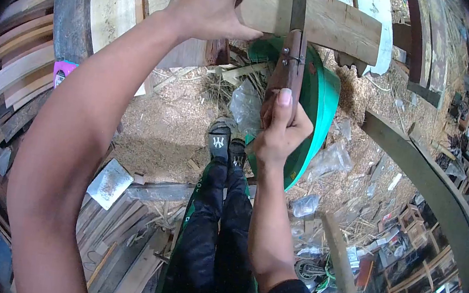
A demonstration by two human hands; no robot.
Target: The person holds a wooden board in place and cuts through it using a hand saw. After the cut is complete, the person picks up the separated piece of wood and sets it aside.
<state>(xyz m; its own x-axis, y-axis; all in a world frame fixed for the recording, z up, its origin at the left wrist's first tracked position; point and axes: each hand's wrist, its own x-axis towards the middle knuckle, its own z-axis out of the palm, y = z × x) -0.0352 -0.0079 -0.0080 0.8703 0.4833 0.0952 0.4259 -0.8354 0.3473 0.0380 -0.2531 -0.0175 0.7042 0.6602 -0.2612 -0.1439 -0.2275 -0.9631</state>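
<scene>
My left hand (213,5) grips the left end of a short wooden board (346,26), with the thumb along its near edge and the fingertips out of sight. My right hand (283,126) is closed around the brown wooden handle (290,66) of a handsaw, the thumb lying along its top. The narrow saw blade (299,6) points away from me and crosses the board to the right of my left hand. Whether the teeth have cut into the wood is not clear.
A green plastic object (324,99) stands below the board. Planks (111,11) lie at the upper left, and stacked boards (24,59) fill the left side. Sawdust and scraps cover the ground (156,126) around my feet. A long curved beam (428,174) is at right.
</scene>
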